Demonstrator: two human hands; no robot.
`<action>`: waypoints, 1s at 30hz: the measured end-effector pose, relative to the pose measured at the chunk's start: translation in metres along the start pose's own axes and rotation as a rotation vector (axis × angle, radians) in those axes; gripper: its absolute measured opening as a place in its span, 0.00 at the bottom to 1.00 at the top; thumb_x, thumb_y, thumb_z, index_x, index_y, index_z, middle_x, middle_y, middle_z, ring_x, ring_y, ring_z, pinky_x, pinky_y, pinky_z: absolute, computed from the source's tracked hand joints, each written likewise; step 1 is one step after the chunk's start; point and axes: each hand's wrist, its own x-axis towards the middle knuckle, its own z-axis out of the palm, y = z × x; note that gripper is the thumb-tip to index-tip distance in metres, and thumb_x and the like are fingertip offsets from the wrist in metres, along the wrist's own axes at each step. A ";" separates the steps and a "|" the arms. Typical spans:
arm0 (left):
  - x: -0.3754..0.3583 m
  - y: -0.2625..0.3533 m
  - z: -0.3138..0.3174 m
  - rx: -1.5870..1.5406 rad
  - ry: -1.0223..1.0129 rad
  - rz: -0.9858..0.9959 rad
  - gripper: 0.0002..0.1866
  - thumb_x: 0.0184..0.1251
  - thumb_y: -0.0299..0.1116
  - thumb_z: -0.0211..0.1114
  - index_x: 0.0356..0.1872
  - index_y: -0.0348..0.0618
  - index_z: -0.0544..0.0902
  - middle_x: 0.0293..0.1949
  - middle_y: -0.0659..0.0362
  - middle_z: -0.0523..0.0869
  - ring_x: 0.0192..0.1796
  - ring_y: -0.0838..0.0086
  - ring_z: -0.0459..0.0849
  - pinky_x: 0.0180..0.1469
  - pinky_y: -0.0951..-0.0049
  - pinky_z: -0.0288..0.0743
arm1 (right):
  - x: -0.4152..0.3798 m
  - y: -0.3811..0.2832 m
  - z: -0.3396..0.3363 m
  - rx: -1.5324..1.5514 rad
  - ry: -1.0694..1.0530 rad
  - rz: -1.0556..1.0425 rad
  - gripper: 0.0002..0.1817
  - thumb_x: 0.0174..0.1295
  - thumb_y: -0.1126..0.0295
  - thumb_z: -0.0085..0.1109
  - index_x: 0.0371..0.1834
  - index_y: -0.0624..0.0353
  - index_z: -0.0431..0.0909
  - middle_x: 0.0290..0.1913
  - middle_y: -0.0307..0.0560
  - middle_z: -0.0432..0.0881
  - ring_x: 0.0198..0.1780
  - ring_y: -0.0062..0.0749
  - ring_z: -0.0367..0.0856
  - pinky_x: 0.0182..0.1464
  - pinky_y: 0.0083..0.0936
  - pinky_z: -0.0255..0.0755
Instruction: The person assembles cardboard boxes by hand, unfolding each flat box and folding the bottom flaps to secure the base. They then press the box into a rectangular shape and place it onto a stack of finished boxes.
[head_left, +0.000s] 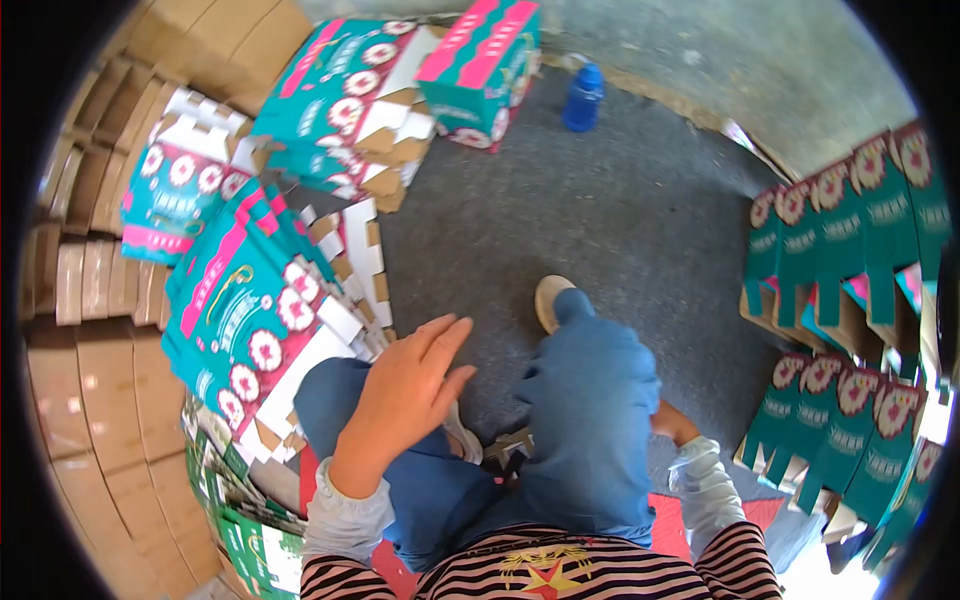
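Note:
Above the left thigh is my left hand (415,380), empty, its fingers stretched out and the thumb apart. Just left of it lies a fanned stack of flat teal and pink printed cartons (235,300) with white and brown flaps. My right hand (675,422) hangs beside the outer side of my right knee; its fingers are hidden behind the blue trouser leg, so what it holds, if anything, does not show. My legs are bent, with one shoe (548,302) on the dark floor.
More flat cartons (325,100) and a formed teal box (480,75) stand at the upper left and top. A blue bottle (583,98) is near the wall. Opened teal cartons (835,225) stand in rows at right. Brown boxes (110,390) are stacked at left.

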 end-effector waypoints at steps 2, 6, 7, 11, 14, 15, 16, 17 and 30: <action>-0.021 -0.003 -0.029 -0.085 0.252 -0.013 0.22 0.58 0.30 0.64 0.55 0.38 0.74 0.52 0.47 0.79 0.51 0.55 0.80 0.52 0.63 0.73 | 0.006 -0.012 -0.019 0.161 0.029 -0.012 0.19 0.58 0.63 0.62 0.51 0.61 0.78 0.46 0.47 0.83 0.49 0.31 0.79 0.51 0.29 0.72; -0.089 -0.053 -0.040 -0.163 0.796 -0.369 0.17 0.62 0.27 0.60 0.52 0.34 0.76 0.51 0.49 0.80 0.53 0.63 0.79 0.54 0.66 0.71 | 0.003 -0.089 -0.067 0.391 0.115 -0.071 0.16 0.58 0.69 0.61 0.49 0.61 0.79 0.45 0.38 0.82 0.48 0.20 0.75 0.52 0.24 0.70; -0.108 -0.070 -0.036 -0.250 0.898 -0.543 0.17 0.64 0.28 0.59 0.52 0.35 0.76 0.49 0.50 0.81 0.52 0.66 0.79 0.53 0.67 0.71 | 0.004 -0.123 -0.075 0.378 0.166 -0.161 0.15 0.59 0.70 0.60 0.49 0.61 0.79 0.46 0.38 0.81 0.48 0.20 0.74 0.52 0.23 0.69; -0.235 -0.181 0.054 -0.280 0.751 -1.081 0.16 0.66 0.34 0.58 0.50 0.36 0.77 0.41 0.53 0.83 0.43 0.71 0.80 0.46 0.73 0.73 | 0.026 -0.161 -0.107 0.240 0.244 -0.270 0.15 0.67 0.67 0.52 0.54 0.62 0.75 0.46 0.37 0.79 0.48 0.20 0.74 0.53 0.19 0.68; -0.299 -0.225 0.130 -0.486 0.819 -1.113 0.15 0.66 0.34 0.59 0.48 0.35 0.78 0.38 0.55 0.83 0.39 0.74 0.81 0.41 0.75 0.74 | 0.016 -0.212 -0.114 0.332 0.329 -0.229 0.17 0.69 0.66 0.48 0.57 0.63 0.72 0.46 0.40 0.80 0.47 0.22 0.76 0.52 0.20 0.68; -0.311 -0.241 0.150 -0.620 0.853 -1.159 0.15 0.65 0.34 0.59 0.49 0.36 0.77 0.38 0.55 0.83 0.38 0.74 0.81 0.39 0.75 0.74 | 0.010 -0.228 -0.115 0.339 0.356 -0.225 0.17 0.70 0.66 0.48 0.58 0.63 0.72 0.45 0.40 0.80 0.47 0.23 0.77 0.52 0.20 0.69; -0.314 -0.243 0.151 -0.759 0.885 -1.199 0.15 0.65 0.34 0.59 0.49 0.36 0.77 0.37 0.56 0.83 0.38 0.75 0.81 0.38 0.75 0.74 | 0.005 -0.240 -0.117 0.308 0.375 -0.252 0.18 0.70 0.66 0.47 0.58 0.63 0.71 0.45 0.41 0.80 0.46 0.23 0.77 0.52 0.21 0.69; -0.316 -0.247 0.151 -0.878 0.967 -1.260 0.15 0.64 0.34 0.60 0.50 0.37 0.76 0.37 0.57 0.82 0.37 0.75 0.81 0.37 0.75 0.75 | -0.001 -0.248 -0.120 0.276 0.396 -0.278 0.18 0.70 0.66 0.47 0.58 0.63 0.71 0.45 0.42 0.80 0.46 0.24 0.77 0.52 0.22 0.69; -0.288 -0.309 0.139 -1.652 1.251 -1.354 0.10 0.62 0.37 0.64 0.39 0.47 0.75 0.31 0.61 0.77 0.32 0.71 0.78 0.33 0.72 0.73 | -0.045 -0.347 -0.108 0.001 0.416 -0.527 0.19 0.70 0.65 0.46 0.57 0.66 0.71 0.45 0.46 0.79 0.46 0.29 0.78 0.53 0.26 0.70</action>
